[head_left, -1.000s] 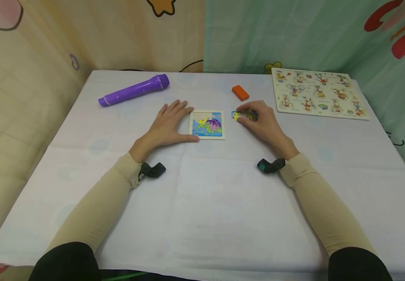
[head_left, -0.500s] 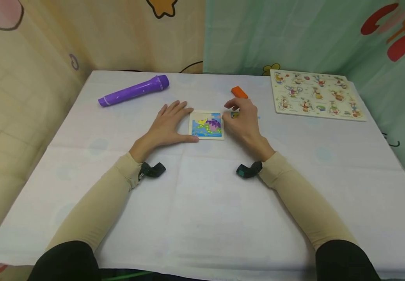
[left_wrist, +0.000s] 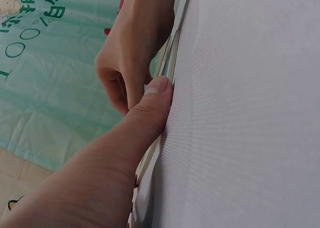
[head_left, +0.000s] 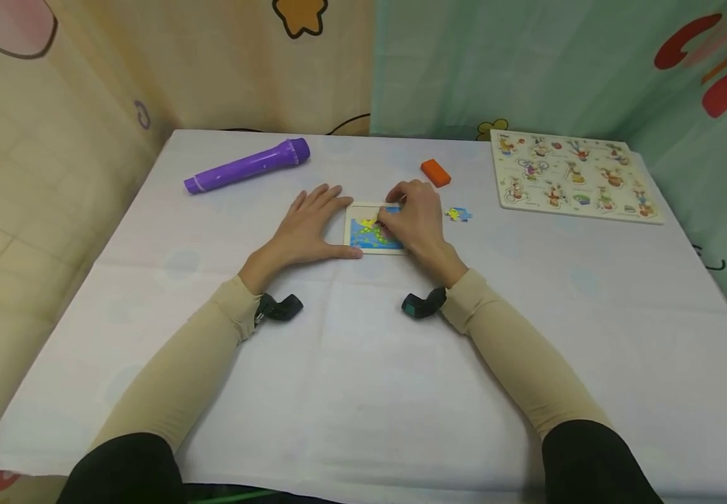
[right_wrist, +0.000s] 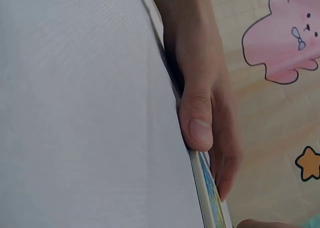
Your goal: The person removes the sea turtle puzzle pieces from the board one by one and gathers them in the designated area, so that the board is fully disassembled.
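The left hand [head_left: 307,227] lies spread around the left side of a small framed puzzle [head_left: 372,250], thumb at its lower edge. In the right wrist view the left thumb [right_wrist: 200,130] touches the frame's edge [right_wrist: 200,188]. Over the puzzle's upper right part is the right hand [head_left: 419,218], thumb and fingers bent together in a pinch; the small piece between them is mostly hidden. In the left wrist view the right hand [left_wrist: 132,47] points its fingers down beyond the left thumb [left_wrist: 155,90]. A blue and yellow piece [head_left: 459,215] lies right of the frame.
An orange block [head_left: 435,173] sits behind the right hand. A purple microphone-shaped object [head_left: 248,166] lies at the back left, and a large picture board [head_left: 574,178] at the back right. Curtains hang behind the white-covered table [head_left: 363,392].
The right hand has moved left from the loose pieces to above the framed puzzle, leaving one piece in view on the table. The left hand has stayed at the frame.
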Demonstrator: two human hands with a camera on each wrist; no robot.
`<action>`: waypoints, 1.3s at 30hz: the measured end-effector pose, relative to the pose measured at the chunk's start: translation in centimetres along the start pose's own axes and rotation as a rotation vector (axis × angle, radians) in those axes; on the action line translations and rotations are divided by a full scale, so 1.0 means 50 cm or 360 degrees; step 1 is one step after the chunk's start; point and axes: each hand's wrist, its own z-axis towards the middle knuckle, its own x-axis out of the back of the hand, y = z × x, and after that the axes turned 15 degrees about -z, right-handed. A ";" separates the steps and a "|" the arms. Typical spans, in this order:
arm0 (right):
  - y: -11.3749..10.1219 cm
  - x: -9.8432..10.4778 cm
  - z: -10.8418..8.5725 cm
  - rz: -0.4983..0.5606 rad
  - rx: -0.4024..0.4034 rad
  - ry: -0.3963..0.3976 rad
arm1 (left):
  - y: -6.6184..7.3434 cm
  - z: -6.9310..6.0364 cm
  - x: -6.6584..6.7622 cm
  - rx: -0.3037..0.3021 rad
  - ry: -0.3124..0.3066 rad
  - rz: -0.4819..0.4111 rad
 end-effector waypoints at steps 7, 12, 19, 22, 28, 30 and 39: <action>0.003 0.005 0.008 -0.0115 0.0063 0.0018 | 0.004 0.001 0.000 -0.0010 0.0000 -0.0030; 0.009 0.010 0.007 -0.0135 0.0127 0.0076 | 0.005 0.004 -0.002 -0.0010 -0.0002 -0.0016; 0.027 0.017 0.010 0.0127 0.0174 -0.0050 | 0.004 0.002 -0.002 0.0010 -0.0008 -0.0015; 0.033 0.019 0.012 0.0237 0.0204 -0.0112 | 0.004 0.000 -0.001 0.0016 -0.0009 -0.0002; 0.048 0.035 0.003 0.0427 0.0188 -0.0216 | 0.010 -0.002 0.002 0.0032 -0.0028 0.0007; 0.055 0.046 0.000 0.0495 0.0174 -0.0215 | 0.010 -0.003 0.003 0.0039 -0.0036 0.0018; 0.149 0.111 -0.014 0.0636 0.0033 -0.0085 | 0.006 -0.002 0.002 0.0038 -0.0036 0.0019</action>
